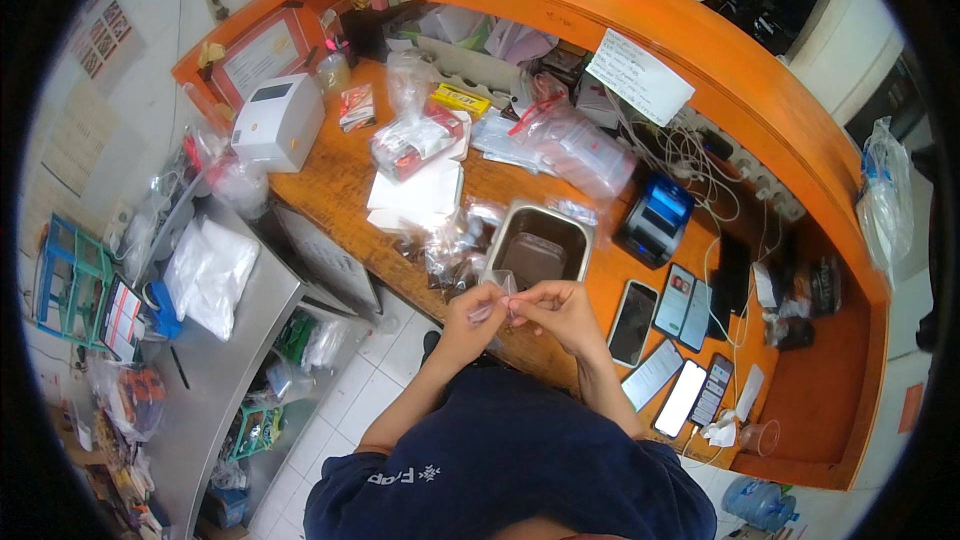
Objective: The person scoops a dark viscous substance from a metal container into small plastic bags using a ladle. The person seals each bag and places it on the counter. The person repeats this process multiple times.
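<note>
Close in front of my body, my left hand [472, 317] pinches a small clear plastic bag [509, 283]. My right hand [561, 313] meets it at the same bag, fingertips nearly touching those of the left. The bag's lower part is hidden by my fingers. Just beyond the hands stands a rectangular stainless steel food pan [587, 236] with dark brown contents. To its left several small clear bags [448, 259] with dark contents lie in a pile, partly blurred.
On the wooden counter [330, 199] stand a white label printer [279, 122] and a dark blue-black printer [655, 219]. Several phones lie at right, including one white-screened phone [680, 397], near loose cables [697, 172]. A steel table [225, 345] is at left, beyond a tiled floor gap.
</note>
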Tool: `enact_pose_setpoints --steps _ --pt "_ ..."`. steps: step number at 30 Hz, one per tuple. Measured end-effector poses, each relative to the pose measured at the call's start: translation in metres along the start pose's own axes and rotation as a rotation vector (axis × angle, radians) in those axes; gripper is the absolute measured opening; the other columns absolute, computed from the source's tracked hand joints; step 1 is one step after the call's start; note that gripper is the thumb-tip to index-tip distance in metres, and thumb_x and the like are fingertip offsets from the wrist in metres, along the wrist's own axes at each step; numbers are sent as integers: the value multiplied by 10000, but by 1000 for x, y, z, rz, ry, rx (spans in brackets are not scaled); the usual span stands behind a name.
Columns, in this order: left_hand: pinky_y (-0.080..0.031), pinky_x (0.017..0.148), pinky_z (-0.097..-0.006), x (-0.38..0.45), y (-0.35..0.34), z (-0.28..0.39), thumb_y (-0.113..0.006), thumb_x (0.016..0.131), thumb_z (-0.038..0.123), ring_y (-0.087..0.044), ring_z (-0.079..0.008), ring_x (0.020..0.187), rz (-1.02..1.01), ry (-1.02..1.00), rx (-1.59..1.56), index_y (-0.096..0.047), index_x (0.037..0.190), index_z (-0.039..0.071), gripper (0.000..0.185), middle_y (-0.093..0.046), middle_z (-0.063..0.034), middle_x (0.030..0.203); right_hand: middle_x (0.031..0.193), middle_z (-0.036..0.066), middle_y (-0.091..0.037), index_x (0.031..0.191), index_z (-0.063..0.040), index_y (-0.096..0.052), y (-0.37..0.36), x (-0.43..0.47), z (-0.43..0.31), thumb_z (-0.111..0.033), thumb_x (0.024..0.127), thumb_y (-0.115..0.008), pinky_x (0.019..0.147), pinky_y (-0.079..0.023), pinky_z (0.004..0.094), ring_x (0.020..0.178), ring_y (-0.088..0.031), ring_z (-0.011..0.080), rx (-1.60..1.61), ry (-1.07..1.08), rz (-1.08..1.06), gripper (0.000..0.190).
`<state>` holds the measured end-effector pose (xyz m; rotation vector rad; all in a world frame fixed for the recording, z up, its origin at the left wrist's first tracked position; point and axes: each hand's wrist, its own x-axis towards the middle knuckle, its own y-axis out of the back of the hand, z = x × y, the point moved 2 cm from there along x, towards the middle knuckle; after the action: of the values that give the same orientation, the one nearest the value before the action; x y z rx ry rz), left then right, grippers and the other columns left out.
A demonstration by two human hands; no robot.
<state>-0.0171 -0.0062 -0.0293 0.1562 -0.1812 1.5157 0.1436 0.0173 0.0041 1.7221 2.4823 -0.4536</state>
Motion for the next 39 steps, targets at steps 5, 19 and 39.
enact_pose_setpoints --steps 5,19,39 --pt "-467 599 -363 0 2 17 -688 829 145 -613 -247 678 152 -202 671 -650 873 43 117 -607 -96 752 707 48 -673 798 37 -673 -6 2 -5 -1 745 -730 545 -466 186 628 -619 63 -456 508 500 86" --pt "-521 799 -347 24 32 29 -872 597 280 -656 -267 902 12 -571 520 -648 987 24 517 -660 -138 987 837 22 -614 1306 -56 -555 51 -50 -41 -213 622 -896 608 -428 243 704 -531 115 -862 572 290 780" --pt "-418 954 -345 -2 76 -38 -616 816 627 -547 -191 1058 481 -208 -100 -479 1342 -76 889 -534 -145 1339 824 124 -670 961 -8 -639 90 17 56 -89 947 -541 693 -480 290 774 -662 210 -846 578 608 128"
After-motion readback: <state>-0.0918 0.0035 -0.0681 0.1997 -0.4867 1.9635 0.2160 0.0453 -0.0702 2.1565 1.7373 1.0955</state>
